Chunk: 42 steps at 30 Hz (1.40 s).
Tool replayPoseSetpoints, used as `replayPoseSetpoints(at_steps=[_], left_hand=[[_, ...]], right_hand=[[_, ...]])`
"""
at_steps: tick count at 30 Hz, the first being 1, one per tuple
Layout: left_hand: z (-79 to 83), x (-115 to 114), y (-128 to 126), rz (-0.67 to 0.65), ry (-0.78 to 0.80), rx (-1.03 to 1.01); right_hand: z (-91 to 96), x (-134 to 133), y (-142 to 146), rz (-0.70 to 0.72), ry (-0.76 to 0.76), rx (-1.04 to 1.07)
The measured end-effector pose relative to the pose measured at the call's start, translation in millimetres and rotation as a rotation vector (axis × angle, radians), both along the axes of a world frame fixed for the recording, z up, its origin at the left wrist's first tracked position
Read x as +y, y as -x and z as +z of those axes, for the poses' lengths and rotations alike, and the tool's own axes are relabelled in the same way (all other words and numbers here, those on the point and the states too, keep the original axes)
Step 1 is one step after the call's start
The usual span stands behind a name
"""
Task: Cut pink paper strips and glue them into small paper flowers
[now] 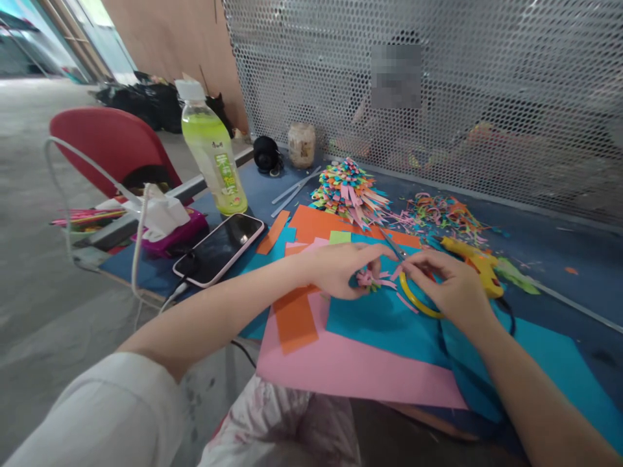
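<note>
My left hand (341, 267) is closed around a small bundle of fringed paper strips (377, 280), mostly pink with a bit of green. Scissors with yellow handles (418, 303) are in my right hand (450, 279), and their blades point up and to the left, close to my left fingertips. Part of the handles is hidden by my right fingers. Both hands are over a blue paper sheet (379, 331), which lies on a larger pink sheet (360, 370). Behind them is a cone-shaped pile of colourful fringed paper (348, 191).
A yellow glue gun (479, 263) lies right of my right hand, near curled paper scraps (448, 217). On the left are a phone (221, 250), a green drink bottle (214, 155) and a purple tissue box (175, 233). A perforated metal panel (311, 58) borders the table's back.
</note>
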<state>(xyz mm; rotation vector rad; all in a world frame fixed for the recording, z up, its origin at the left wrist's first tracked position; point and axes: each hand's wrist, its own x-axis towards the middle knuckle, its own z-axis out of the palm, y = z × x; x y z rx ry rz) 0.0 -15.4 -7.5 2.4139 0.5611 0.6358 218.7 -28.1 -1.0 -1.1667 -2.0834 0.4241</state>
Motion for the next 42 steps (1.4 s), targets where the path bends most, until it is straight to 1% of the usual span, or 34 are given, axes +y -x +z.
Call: replayPoseSetpoints(at_steps=[2, 4, 6, 9, 11, 15, 16, 19, 21, 23, 26, 28, 30, 32, 35, 38, 40, 42], left_hand=[[-0.1, 3, 4, -0.017, -0.064, 0.050], [-1.2, 6, 7, -0.016, -0.055, 0.087], [-2.1, 9, 8, -0.020, 0.005, 0.116], [-1.6, 13, 8, -0.008, 0.142, 0.118], [-1.0, 15, 8, 0.017, 0.211, 0.084], [-2.2, 17, 8, 0.034, 0.277, -0.018], [-2.8, 17, 7, 0.040, 0.327, -0.053], [-3.3, 17, 3, 0.082, 0.548, -0.185], [-2.9, 17, 0, 0.143, 0.629, -0.263], [-3.0, 17, -3, 0.219, 0.642, -0.316], [-6.1, 18, -6, 0.334, 0.674, -0.345], [-9.9, 18, -8, 0.403, 0.689, -0.336], [-13.1, 18, -10, 0.437, 0.689, -0.327], [-14.3, 17, -11, 0.427, 0.710, -0.329], [-12.4, 15, -11, 0.376, 0.760, -0.327], [-10.4, 13, -10, 0.313, 0.747, -0.323], [-10.6, 13, -9, 0.284, 0.712, -0.336], [-10.9, 13, -8, 0.270, 0.663, -0.341]], right_hand=[[-2.1, 4, -5, -0.044, 0.082, 0.081], [-4.7, 7, -8, -0.060, 0.147, 0.146], [-6.5, 8, -10, -0.058, 0.192, 0.191], [-5.8, 8, -10, -0.033, 0.235, 0.231], [-3.6, 8, -9, -0.020, 0.245, 0.234], [0.6, 8, -9, 0.015, 0.277, 0.244], [1.0, 9, -9, 0.025, 0.295, 0.246], [0.9, 10, -10, 0.060, 0.334, 0.244], [0.6, 10, -10, 0.093, 0.364, 0.260], [0.8, 8, -9, 0.127, 0.447, 0.290], [1.1, 3, -5, 0.164, 0.624, 0.322], [0.1, 0, -2, 0.157, 0.703, 0.329], [-3.0, -1, 1, 0.143, 0.756, 0.321], [-7.6, 0, 1, 0.133, 0.808, 0.330], [-13.2, 3, 0, 0.135, 0.860, 0.433], [-12.3, 5, -2, 0.126, 0.877, 0.507], [-8.6, 5, -5, 0.101, 0.843, 0.493], [-4.5, 5, -9, 0.086, 0.746, 0.475]])
